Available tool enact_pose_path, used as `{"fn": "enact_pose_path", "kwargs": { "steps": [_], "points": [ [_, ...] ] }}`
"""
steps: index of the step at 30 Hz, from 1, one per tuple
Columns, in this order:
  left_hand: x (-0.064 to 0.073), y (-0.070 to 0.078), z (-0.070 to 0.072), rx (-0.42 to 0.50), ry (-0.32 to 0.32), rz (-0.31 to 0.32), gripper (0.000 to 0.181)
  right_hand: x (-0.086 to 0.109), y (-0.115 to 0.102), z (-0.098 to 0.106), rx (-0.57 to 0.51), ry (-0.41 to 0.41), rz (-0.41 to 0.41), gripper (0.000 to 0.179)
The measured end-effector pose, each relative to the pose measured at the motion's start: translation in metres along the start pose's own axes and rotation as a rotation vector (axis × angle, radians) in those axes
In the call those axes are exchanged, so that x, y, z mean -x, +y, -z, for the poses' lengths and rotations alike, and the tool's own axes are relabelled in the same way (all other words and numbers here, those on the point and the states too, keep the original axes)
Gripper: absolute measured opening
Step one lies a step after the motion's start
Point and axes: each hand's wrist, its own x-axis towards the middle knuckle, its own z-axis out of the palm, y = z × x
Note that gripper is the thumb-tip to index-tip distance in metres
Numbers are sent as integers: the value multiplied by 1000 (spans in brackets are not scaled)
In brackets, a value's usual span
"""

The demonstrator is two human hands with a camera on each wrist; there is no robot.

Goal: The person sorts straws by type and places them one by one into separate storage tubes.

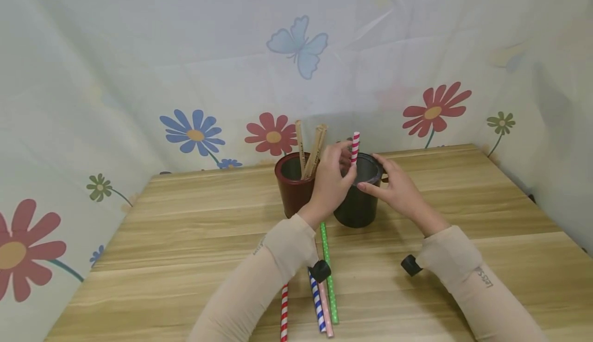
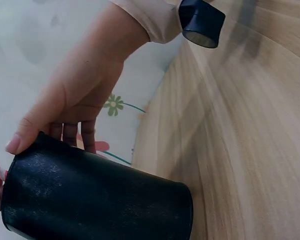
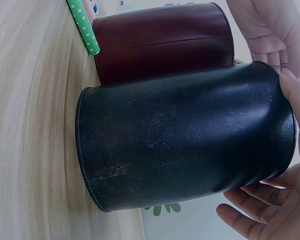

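Nearest me on the wood-grain surface [image 1: 208, 228] lie four loose paper straws: a red-and-white striped straw [image 1: 284, 311] off to the left, then a blue-and-white striped straw [image 1: 316, 302], a pink straw [image 1: 326, 312] and a green polka-dot straw [image 1: 332, 301] side by side. Pale sleeves [image 1: 241, 295] reach in over the surface, with a small black device at each wrist.

Beyond them, the person's left grip [image 1: 330, 180] pinches an upright pink-and-white striped straw [image 1: 355, 149] at the mouth of a black cup [image 1: 356, 208]; I can't tell whether its lower end dips inside. The right grip [image 1: 400, 190] grasps that cup by its rim, thumb on the near edge and fingers around the outer side. The cup stands upright on the surface.

Just to its left stands a maroon cup [image 1: 294, 198], partly behind the left grip, with several tan paper-wrapped sticks [image 1: 312, 156] leaning in it.

Farthest off hangs a pale backdrop [image 1: 162, 48] printed with red, blue and green flowers, a light-blue butterfly [image 1: 298, 46] above them.
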Motion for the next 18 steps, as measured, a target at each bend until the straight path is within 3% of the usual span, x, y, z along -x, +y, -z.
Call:
{"fn": "enact_pose_path", "kwargs": {
  "steps": [6, 11, 18],
  "points": [
    [3, -2, 1, -2, -23, 22, 41, 0, -1, 0, 4, 1, -2, 87],
    [5, -4, 5, 1, -6, 8, 41, 0, 0, 0, 4, -1, -8, 87],
    [13, 4, 25, -39, 5, -19, 40, 0, -1, 0, 14, -5, -11, 88]
  ]
}}
